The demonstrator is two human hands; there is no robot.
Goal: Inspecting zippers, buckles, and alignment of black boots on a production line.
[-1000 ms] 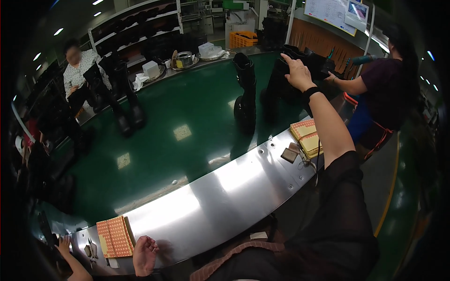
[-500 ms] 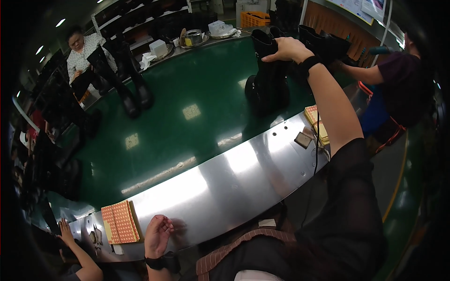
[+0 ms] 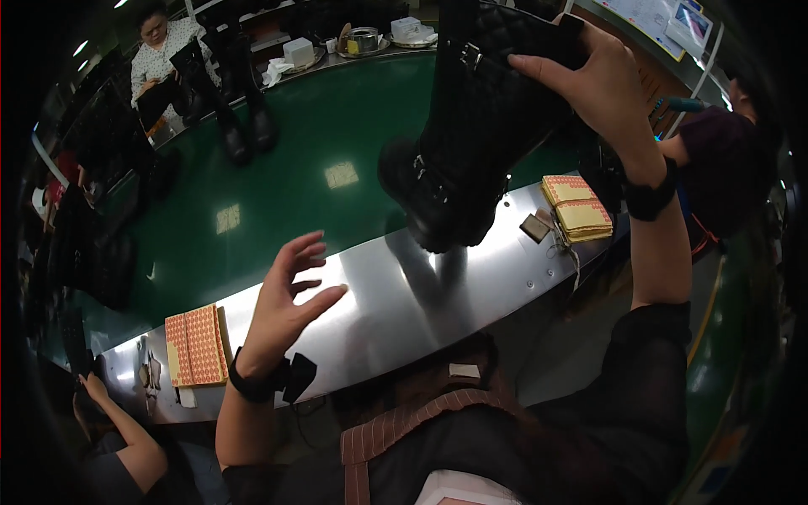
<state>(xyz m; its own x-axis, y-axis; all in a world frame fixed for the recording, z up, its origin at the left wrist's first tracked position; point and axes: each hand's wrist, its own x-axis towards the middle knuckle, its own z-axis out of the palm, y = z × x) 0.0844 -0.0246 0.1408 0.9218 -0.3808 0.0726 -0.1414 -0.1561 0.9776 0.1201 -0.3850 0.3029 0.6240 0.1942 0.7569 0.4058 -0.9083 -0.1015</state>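
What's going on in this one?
A person's right hand grips a tall black boot by its upper shaft, perhaps with a second behind it. Their left hand is open and empty over the steel strip along the green table. Patterned stacks lie left and right. Someone in a dotted top is across the table.

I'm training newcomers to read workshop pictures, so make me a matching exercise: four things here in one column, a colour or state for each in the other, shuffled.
1. Left hand
2. Right hand
3. Tabletop
4. Metal ledge

A. Gripping a black boot near its top
B. Silver and shiny
C. Open and empty
D. Green

Pairs: 1-C, 2-A, 3-D, 4-B
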